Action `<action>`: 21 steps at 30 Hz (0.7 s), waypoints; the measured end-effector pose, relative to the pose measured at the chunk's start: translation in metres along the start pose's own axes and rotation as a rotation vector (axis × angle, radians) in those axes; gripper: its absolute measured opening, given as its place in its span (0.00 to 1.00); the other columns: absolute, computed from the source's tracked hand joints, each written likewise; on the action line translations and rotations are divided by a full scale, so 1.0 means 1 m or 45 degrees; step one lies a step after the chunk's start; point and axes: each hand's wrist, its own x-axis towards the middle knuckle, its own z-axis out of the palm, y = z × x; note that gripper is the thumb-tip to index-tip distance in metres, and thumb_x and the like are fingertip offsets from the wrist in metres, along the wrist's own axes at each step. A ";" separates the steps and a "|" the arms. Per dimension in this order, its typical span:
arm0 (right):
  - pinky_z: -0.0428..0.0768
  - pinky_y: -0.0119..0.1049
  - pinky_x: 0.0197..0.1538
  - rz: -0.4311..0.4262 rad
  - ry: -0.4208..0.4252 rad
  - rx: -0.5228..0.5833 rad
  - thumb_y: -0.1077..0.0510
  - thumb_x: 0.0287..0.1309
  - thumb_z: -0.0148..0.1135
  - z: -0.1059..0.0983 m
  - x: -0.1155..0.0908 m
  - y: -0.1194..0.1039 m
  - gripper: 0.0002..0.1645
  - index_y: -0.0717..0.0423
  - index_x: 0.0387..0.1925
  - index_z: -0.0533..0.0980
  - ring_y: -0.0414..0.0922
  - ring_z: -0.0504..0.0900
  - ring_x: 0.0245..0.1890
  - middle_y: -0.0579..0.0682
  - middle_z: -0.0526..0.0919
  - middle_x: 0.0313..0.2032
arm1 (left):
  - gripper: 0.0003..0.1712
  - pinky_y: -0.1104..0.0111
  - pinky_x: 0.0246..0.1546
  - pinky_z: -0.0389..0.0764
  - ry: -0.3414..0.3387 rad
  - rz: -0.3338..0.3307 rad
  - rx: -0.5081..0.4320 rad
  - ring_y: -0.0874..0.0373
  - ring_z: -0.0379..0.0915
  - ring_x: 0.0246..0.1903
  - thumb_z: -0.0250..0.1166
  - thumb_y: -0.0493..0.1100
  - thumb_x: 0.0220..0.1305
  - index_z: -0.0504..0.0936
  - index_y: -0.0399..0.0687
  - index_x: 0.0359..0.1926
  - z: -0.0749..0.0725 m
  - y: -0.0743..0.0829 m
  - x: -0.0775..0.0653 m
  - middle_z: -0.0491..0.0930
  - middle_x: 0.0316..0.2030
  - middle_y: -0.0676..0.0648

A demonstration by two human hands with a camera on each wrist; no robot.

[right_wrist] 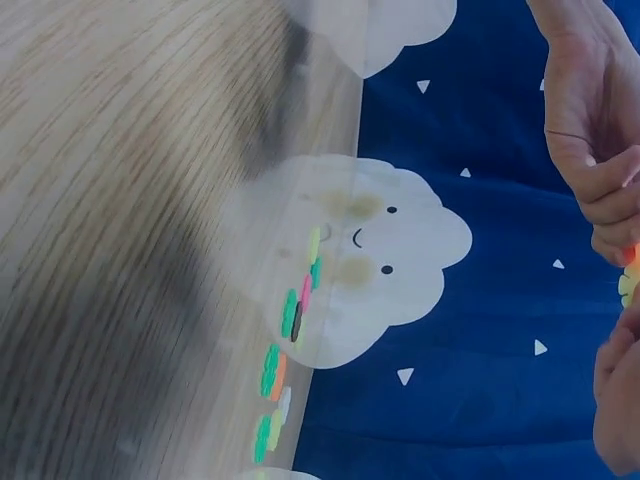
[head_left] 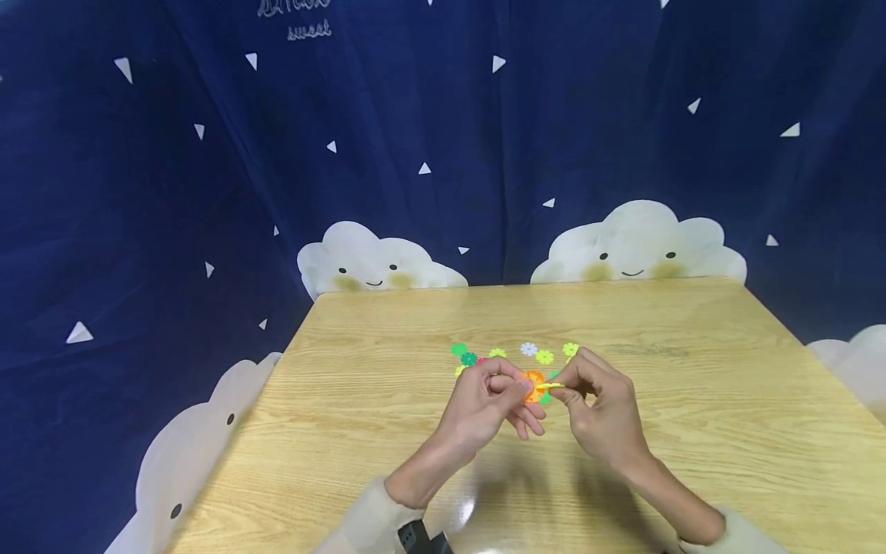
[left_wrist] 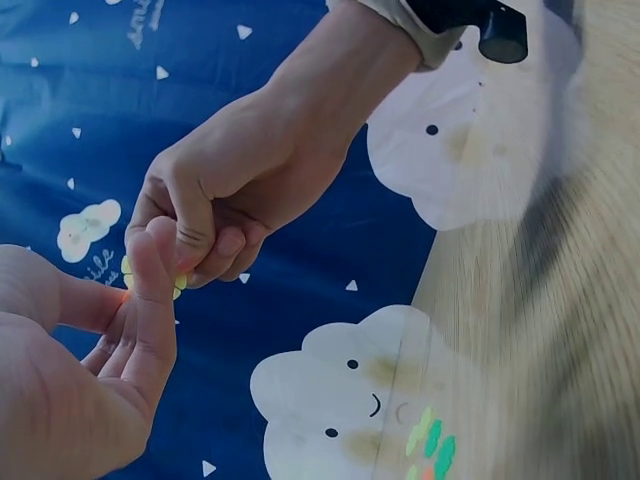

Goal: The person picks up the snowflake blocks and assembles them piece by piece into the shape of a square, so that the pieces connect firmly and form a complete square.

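Observation:
Above the table, in front of the chest, both hands meet over a pair of small plastic snowflake discs. The left hand pinches an orange snowflake disc between thumb and index finger, its other fingers extended below. Edge-on to it, a yellow snowflake disc is pinched by the thumb and fingertips of the right hand. The yellow disc overlaps the orange one in the head view. The left wrist view shows the yellow disc partly hidden behind the left fingers. At the right wrist view's edge, both discs are cut off.
Beyond the hands, several loose discs lie on the wooden table, among them a green disc, a pale blue disc and a yellow-green disc. A dark blue curtain with clouds surrounds the table's back and sides.

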 end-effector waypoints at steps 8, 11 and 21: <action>0.77 0.24 0.32 0.006 -0.126 0.013 0.80 0.49 0.72 -0.008 0.003 0.002 0.22 0.50 0.30 0.80 0.36 0.75 0.27 0.39 0.78 0.31 | 0.07 0.69 0.24 0.83 0.015 -0.054 0.027 0.57 0.86 0.22 0.63 0.38 0.74 0.77 0.36 0.43 -0.004 -0.001 -0.001 0.88 0.30 0.34; 0.77 0.25 0.31 -0.004 -0.179 0.048 0.80 0.51 0.72 -0.009 0.005 0.003 0.21 0.50 0.33 0.82 0.36 0.76 0.26 0.39 0.78 0.33 | 0.08 0.69 0.24 0.83 0.039 -0.085 0.095 0.58 0.86 0.23 0.63 0.40 0.74 0.77 0.38 0.46 -0.007 0.001 -0.003 0.89 0.33 0.38; 0.75 0.28 0.28 0.069 -0.309 0.057 0.72 0.56 0.74 -0.010 0.011 0.006 0.21 0.41 0.37 0.85 0.37 0.75 0.25 0.38 0.79 0.32 | 0.14 0.69 0.24 0.82 -0.051 -0.117 0.246 0.53 0.88 0.27 0.66 0.47 0.74 0.81 0.45 0.54 -0.014 0.007 -0.001 0.89 0.39 0.42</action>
